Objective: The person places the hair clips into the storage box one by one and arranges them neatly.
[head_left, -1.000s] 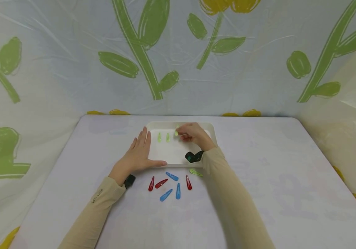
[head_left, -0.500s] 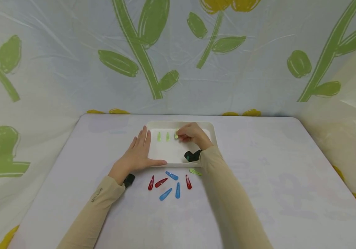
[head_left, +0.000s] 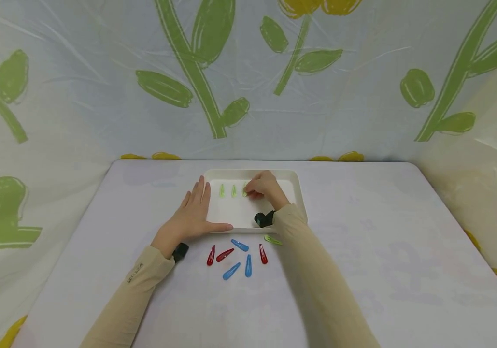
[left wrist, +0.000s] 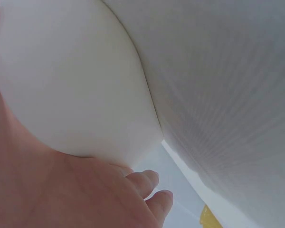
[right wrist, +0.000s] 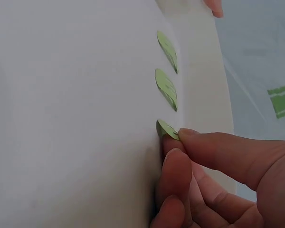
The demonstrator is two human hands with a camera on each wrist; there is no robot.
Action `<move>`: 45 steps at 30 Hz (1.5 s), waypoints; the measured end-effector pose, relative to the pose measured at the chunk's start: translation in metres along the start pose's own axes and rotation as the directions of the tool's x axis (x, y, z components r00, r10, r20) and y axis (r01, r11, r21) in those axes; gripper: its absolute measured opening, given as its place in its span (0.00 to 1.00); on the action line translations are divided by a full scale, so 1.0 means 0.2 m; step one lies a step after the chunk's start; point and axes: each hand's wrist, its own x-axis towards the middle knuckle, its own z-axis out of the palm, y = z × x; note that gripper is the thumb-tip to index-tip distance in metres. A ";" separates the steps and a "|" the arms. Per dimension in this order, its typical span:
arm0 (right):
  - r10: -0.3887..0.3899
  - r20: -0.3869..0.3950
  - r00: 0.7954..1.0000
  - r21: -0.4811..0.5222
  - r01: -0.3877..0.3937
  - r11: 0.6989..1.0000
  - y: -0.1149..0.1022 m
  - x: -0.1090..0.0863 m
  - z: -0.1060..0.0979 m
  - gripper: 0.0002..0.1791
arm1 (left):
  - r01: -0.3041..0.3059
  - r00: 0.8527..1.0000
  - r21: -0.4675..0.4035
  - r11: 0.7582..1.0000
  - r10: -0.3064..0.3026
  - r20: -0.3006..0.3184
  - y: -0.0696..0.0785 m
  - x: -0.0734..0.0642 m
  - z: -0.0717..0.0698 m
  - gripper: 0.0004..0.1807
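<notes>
My right hand [head_left: 265,187] pinches a light green snap hair clip [right wrist: 166,128] between thumb and fingertips, low over the back part of a white tray [head_left: 235,215]. To its left, two matching green clips [right wrist: 166,88] lie in a row in the tray, roughly parallel and spaced apart. My left hand [head_left: 189,220] rests against the tray's left side with fingers straight and the thumb stretched along the front rim. In the left wrist view, the tray's pale outer wall [left wrist: 80,85] sits against that palm.
In front of the tray lie several loose hair clips: red ones [head_left: 224,255], blue ones [head_left: 248,266] and a green one [head_left: 273,239] near the front rim. The white tabletop [head_left: 361,251] runs back to a curtain [head_left: 339,121] printed with leaves.
My right hand has shifted slightly left and turned the pinched green clip, bringing it more in line with the other two. The left hand keeps its place on the tray.
</notes>
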 end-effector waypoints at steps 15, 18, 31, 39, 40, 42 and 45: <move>-0.054 -0.023 0.998 -0.106 0.052 0.993 0.00 -0.03 0.00 0.03 | -0.010 1.000 -0.005 1.000 0.010 -0.001 0.00 0.00 -0.01 0.78; -0.064 -0.018 0.998 -0.100 0.062 0.993 0.01 -0.02 0.00 0.03 | -0.007 1.000 -0.004 1.000 0.007 -0.001 0.00 -0.01 -0.01 0.78; -0.079 0.002 0.997 -0.155 0.078 0.985 0.01 -0.03 0.00 0.10 | -0.012 1.000 0.007 1.000 0.012 0.005 0.00 0.00 -0.01 0.79; -0.069 0.003 0.998 -0.160 0.069 0.985 0.01 -0.04 -0.01 0.10 | -0.009 1.000 0.003 1.000 0.009 0.007 0.00 0.00 0.00 0.79; -0.071 0.003 0.998 -0.157 0.070 0.985 0.01 -0.04 -0.01 0.10 | -0.009 1.000 0.004 1.000 0.009 0.006 0.00 0.00 0.00 0.79; -0.072 0.004 0.997 -0.152 0.072 0.986 0.01 -0.04 -0.01 0.09 | -0.010 1.000 0.004 1.000 0.010 0.005 0.00 0.00 0.00 0.79; -0.079 0.009 0.997 -0.138 0.080 0.987 0.01 -0.04 -0.01 0.09 | -0.011 1.000 0.007 1.000 0.011 0.002 0.00 0.00 0.00 0.79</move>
